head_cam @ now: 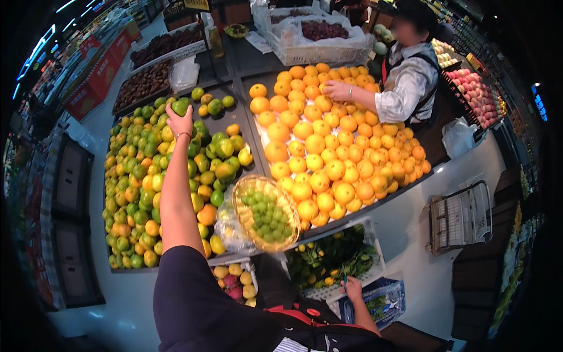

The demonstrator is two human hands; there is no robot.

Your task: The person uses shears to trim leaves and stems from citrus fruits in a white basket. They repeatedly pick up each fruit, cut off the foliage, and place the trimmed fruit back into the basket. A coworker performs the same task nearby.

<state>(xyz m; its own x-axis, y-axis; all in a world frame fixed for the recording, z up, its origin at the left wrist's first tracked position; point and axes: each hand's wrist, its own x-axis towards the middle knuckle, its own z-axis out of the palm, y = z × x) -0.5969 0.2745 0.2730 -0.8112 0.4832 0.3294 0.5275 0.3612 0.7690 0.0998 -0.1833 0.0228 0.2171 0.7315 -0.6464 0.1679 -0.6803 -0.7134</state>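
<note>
My left hand reaches over the far part of the citrus display, its fingers around a green mandarin. Beneath that arm spreads a heap of green and orange mandarins, with a few more mandarins lying just right of the hand. Low by my body, my right hand grips a small tool with a bluish part, maybe scissors; most of it is hidden. Near that hand are a white crate of leafy yellow citrus and a blue basket with leaves in it.
A wicker basket of green grapes rests at the display's front edge, on plastic bags. Rows of oranges cover the right side. Across them a co-worker touches an orange. A grey shopping basket stands on the floor at right.
</note>
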